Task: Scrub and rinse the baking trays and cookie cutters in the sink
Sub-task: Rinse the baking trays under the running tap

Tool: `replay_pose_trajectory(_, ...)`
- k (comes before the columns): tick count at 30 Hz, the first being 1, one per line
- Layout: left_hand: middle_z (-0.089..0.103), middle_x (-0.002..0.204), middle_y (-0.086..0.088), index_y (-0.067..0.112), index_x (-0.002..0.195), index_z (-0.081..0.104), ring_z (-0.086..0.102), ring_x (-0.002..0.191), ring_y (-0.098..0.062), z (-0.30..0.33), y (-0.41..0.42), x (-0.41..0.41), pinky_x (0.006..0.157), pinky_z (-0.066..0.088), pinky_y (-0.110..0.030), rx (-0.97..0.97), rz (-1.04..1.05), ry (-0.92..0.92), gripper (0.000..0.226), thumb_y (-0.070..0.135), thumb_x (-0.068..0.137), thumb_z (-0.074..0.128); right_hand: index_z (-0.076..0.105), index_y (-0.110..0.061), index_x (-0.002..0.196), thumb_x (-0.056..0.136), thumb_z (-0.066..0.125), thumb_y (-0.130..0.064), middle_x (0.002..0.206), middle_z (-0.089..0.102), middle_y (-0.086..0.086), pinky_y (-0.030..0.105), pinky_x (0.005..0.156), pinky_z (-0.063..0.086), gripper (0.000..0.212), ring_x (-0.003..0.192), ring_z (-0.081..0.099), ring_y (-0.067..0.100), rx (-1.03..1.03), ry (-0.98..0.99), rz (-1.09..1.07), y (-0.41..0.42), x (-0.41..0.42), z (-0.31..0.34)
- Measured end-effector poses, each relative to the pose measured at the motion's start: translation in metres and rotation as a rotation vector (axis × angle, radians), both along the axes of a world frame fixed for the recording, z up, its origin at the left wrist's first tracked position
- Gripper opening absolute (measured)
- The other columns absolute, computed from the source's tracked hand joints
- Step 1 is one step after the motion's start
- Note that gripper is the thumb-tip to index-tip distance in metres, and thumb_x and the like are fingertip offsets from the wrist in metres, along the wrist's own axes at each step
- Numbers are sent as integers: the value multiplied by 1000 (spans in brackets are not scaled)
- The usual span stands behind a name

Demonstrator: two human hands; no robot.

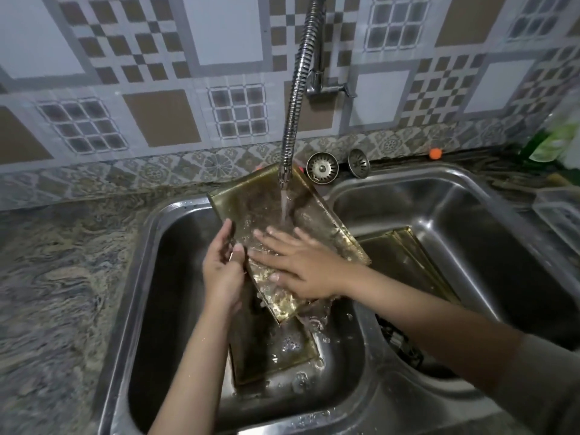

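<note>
A gold baking tray [251,202] is tilted over the left basin, its far end up by the back rim. Water from the flexible tap [290,136] runs onto it. My left hand [222,271] grips the tray's left edge. My right hand [301,262] lies flat on the wet tray surface with fingers spread. A second gold tray [273,356] lies in the bottom of the left basin under splashing water. More gold trays [408,262] are stacked in the right basin.
The steel double sink [367,372] sits in a mottled stone counter [62,262]. Two metal strainer plugs [322,167] lean at the back rim. A green bottle [552,142] and a clear plastic container [558,215] stand at the right. A dark drain [398,340] shows in the right basin.
</note>
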State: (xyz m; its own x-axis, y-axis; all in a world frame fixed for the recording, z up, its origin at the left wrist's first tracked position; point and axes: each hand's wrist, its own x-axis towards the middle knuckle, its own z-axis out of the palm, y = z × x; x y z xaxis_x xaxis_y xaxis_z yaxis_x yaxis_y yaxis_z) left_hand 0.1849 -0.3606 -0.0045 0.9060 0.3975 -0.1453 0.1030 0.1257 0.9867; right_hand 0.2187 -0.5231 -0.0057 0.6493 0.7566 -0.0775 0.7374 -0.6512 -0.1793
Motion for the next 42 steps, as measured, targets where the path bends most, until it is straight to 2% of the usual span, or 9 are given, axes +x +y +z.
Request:
replay_pose_trajectory(6,59,113,17,34,127,52,58,88,14,3,-19,-9,86,46,-17,71,-85,-39,48,0,93,51,0,-23,152,98,21,-53,159,-11,4,55,115,-5,65,145,-13,23,107,20,-574,3,39,3)
replay_pose_trajectory(13,59,126,-2,44,110,62,59,111,-20,-4,24,3,97,48,-48,37,85,101,42,6,93,53,4,-33,151,97,29,-53,156,-10,-19,43,118,-5,62,142,-14,-1,261,363,-187,-6,-15,-21)
replay_pose_trajectory(17,63,112,-5,24,130,55,62,83,-13,-9,53,10,62,54,-31,-130,196,193,43,1,94,48,19,-30,149,80,45,-70,157,7,-13,35,119,4,84,144,3,2,122,271,-120,-38,-22,-13)
replay_pose_trajectory(21,67,90,-3,19,125,57,64,58,-8,-9,52,15,42,48,-20,-182,129,255,35,5,94,49,60,-21,125,88,38,-49,131,59,-4,40,108,32,52,122,54,13,345,25,-117,-41,-27,3)
replay_pose_trajectory(25,67,87,-8,22,123,53,67,57,-16,-6,41,14,55,54,-29,-293,-2,307,30,35,95,51,63,-31,116,89,54,-33,92,70,-10,25,63,48,29,72,61,7,625,87,-261,-52,-22,26)
replay_pose_trajectory(29,64,109,-5,25,128,50,63,85,-18,-14,34,8,71,50,-34,-156,-96,342,40,47,94,47,46,-30,131,91,57,-5,126,56,-17,6,92,38,48,114,51,-11,974,346,-382,-65,-20,29)
replay_pose_trajectory(34,35,151,-6,30,147,27,43,130,-27,-38,27,1,95,34,-38,-39,-171,393,55,43,97,45,48,-30,128,91,53,4,122,52,-35,8,100,33,50,123,44,-9,1062,420,-390,-67,-21,18)
replay_pose_trajectory(39,48,136,-9,21,137,39,49,118,-29,-55,31,-3,86,34,-36,-66,-160,431,40,35,100,41,57,-30,119,90,55,3,114,56,-36,15,102,38,44,122,49,-1,1076,410,-415,-66,-17,7)
replay_pose_trajectory(42,58,118,-9,20,133,44,57,95,-22,-60,35,-6,74,43,-33,-101,-156,459,35,32,101,40,56,-27,121,90,56,2,122,60,-17,16,101,40,43,116,53,-5,1136,433,-529,-71,-15,-2)
